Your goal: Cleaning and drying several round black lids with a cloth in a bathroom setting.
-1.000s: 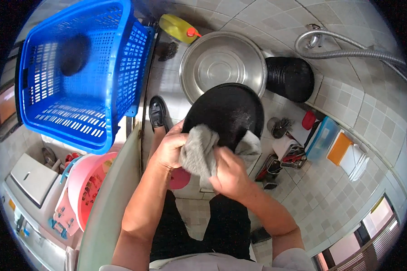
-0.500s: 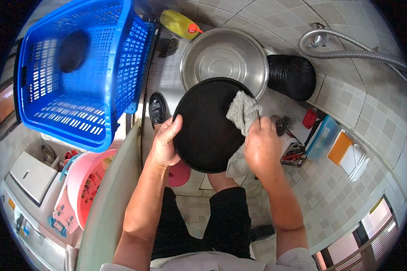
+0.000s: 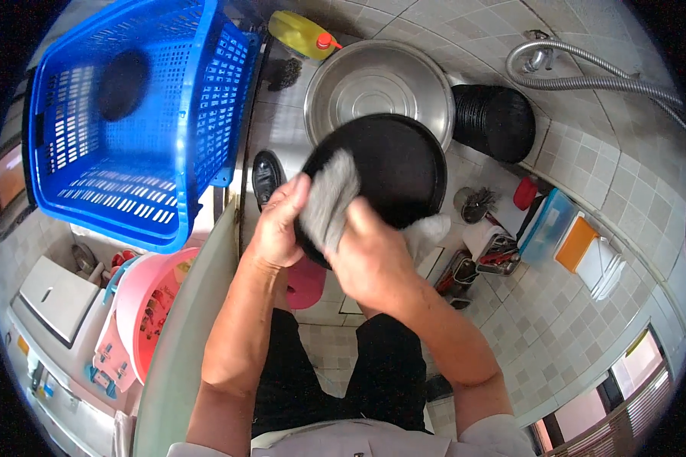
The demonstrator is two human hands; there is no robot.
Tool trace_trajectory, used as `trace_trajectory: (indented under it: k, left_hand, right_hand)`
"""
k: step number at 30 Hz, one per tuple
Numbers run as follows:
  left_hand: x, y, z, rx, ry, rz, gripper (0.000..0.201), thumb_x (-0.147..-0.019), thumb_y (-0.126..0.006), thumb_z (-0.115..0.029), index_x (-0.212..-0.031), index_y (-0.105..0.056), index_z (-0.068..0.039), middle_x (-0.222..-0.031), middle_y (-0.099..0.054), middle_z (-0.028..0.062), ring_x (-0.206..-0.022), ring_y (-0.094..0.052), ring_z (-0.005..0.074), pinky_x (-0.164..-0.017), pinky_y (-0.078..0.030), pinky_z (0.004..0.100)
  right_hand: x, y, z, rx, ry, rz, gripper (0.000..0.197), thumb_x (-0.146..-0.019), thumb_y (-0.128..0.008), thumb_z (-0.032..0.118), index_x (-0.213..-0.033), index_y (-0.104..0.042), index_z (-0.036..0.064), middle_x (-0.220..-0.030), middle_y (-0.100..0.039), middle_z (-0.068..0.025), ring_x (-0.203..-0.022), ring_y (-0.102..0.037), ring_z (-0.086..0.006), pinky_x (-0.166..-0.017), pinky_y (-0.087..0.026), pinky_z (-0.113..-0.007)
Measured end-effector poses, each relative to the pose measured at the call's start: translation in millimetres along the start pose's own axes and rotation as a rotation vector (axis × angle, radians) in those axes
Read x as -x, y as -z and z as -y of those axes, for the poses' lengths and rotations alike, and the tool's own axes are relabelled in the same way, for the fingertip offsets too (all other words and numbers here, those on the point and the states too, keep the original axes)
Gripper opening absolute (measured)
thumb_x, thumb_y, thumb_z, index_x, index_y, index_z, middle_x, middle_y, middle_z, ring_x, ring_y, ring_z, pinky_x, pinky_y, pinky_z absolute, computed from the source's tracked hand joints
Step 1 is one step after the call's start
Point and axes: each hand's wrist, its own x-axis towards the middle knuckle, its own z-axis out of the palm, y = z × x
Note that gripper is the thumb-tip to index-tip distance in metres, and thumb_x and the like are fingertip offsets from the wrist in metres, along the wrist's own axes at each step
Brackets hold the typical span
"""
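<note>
My left hand (image 3: 278, 228) grips the left edge of a round black tray (image 3: 401, 164), thumb on top of the rim. The tray has a low raised rim and is held tilted in front of me, above the floor. My right hand (image 3: 370, 255) is closed on a grey cloth (image 3: 332, 194), pressed to the tray's left part, close to my left thumb. A loose end of the cloth hangs past the tray's lower right edge. Cloth and right hand are somewhat blurred. Behind the tray stands a wide steel basin (image 3: 324, 80), its near side partly covered by the tray.
A blue basket (image 3: 206, 129) at the left holds a round dark piece. Right of the basin lies a stack of round black trays (image 3: 503, 122). A yellow jug (image 3: 297, 34) stands behind. Utensil holders (image 3: 499, 255) and a hose (image 3: 587, 82) are at the right.
My right hand has swept the cloth from the tray's right side across to its left part. The tray has shifted slightly up and to the right, and its tilt has changed.
</note>
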Motion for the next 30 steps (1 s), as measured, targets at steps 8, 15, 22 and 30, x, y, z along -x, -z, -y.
trace_trajectory:
  k: [8,15,22,30]
  left_hand:
    - [-4.2,4.7,-28.8,0.012,0.034,-0.018,0.046,-0.095,-0.058,-0.034,-0.124,-0.058,0.001,-0.119,-0.065,0.0107,-0.108,-0.061,0.0207,-0.097,-0.046,0.0346]
    - [1.5,-6.5,-29.5,-0.157,0.094,-0.005,0.048,-0.095,-0.06,-0.032,-0.128,-0.056,0.002,-0.12,-0.064,0.0098,-0.108,-0.06,0.0166,-0.097,-0.044,0.0308]
    - [-8.8,0.4,-18.9,-0.045,-0.021,-0.083,0.043,-0.095,-0.058,-0.027,-0.127,-0.057,0.003,-0.119,-0.065,0.0106,-0.105,-0.063,0.0186,-0.094,-0.047,0.0323]
    - [-14.6,-9.5,-23.4,0.093,-0.024,-0.074,0.04,-0.097,-0.056,-0.028,-0.124,-0.059,0.002,-0.118,-0.065,0.0086,-0.104,-0.061,0.0157,-0.095,-0.045,0.0313]
  right_hand:
    - [46.2,29.1,-55.9,0.545,-0.221,0.066,0.029,-0.077,-0.06,0.013,-0.104,-0.06,0.0033,-0.095,-0.054,-0.0123,-0.082,-0.062,-0.0317,-0.066,-0.054,-0.042]
    - [-5.8,63.2,-65.3,0.7,-0.093,-0.118,0.034,-0.073,-0.066,0.013,-0.104,-0.059,0.0018,-0.099,-0.055,-0.0148,-0.094,-0.059,-0.0326,-0.073,-0.053,-0.043]
    - [30.8,29.3,-52.9,0.061,-0.357,0.491,0.026,-0.076,-0.06,0.021,-0.089,-0.056,-0.0024,-0.092,-0.056,-0.0191,-0.083,-0.059,-0.0402,-0.076,-0.049,-0.05]
    - [8.4,35.4,-32.3,-0.753,-0.217,0.555,0.027,-0.079,-0.07,0.014,-0.099,-0.06,-0.0015,-0.093,-0.06,-0.0131,-0.087,-0.059,-0.025,-0.079,-0.047,-0.039]
